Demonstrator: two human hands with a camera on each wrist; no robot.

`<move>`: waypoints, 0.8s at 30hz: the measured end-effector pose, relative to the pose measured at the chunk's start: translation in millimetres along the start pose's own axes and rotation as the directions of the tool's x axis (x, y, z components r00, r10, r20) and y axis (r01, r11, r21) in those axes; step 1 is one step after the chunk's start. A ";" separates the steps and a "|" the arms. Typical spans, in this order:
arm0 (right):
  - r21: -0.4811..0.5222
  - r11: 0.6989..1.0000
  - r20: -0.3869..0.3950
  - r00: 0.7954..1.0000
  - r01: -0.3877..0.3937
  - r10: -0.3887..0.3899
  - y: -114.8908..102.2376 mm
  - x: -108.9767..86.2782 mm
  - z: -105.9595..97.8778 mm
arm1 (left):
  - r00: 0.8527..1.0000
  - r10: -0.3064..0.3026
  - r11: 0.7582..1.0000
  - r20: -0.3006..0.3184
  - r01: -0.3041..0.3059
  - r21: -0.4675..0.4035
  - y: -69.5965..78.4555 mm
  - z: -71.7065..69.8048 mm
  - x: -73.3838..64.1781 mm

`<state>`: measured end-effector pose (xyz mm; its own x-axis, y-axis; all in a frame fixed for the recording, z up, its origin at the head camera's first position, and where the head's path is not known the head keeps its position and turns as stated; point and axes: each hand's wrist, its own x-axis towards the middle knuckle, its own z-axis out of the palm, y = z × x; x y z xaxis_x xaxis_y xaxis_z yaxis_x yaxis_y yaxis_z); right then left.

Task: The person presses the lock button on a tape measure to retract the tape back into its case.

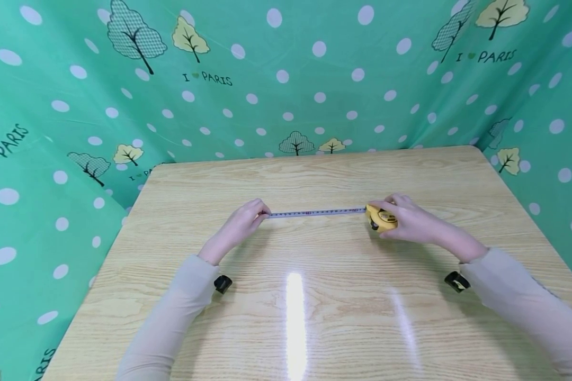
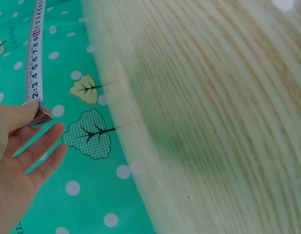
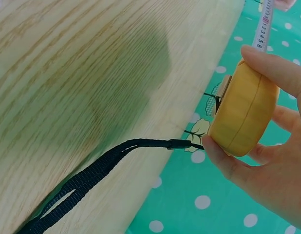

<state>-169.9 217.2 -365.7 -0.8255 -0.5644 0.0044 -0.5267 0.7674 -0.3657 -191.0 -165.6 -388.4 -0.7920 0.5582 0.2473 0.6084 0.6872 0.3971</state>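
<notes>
Between the two hands, a tape measure's blade (image 1: 321, 212) is drawn out straight above the table. At its free end, the left hand (image 1: 238, 224) pinches the blade between thumb and fingers. The metal end hook (image 2: 42, 118) shows just past the thumb in the left wrist view, near the low numbers. The right hand (image 1: 414, 220) grips the yellow tape measure case (image 3: 245, 112), with the thumb by the blade's mouth and the fingers round the far side. A black wrist strap (image 3: 87, 178) hangs from the case.
A light wood-grain table (image 1: 343, 328) lies beneath both hands, with a bright light reflection on its surface. Green dotted cloth (image 1: 286, 100) printed with trees hangs behind it and at both sides. Small black devices (image 1: 223, 284) sit at both wrists.
</notes>
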 end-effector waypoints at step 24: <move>-0.001 1.000 -0.011 1.000 -0.009 0.009 -6.2 5.4 2.8 | 0.999 0.032 0.999 -0.031 -0.032 0.000 7.7 4.1 8.7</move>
<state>-170.5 208.5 -366.1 -0.8321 -0.5546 0.0113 -0.5198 0.7725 -0.3647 -193.1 -153.5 -386.8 -0.7735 0.5651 0.2869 0.6332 0.6690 0.3893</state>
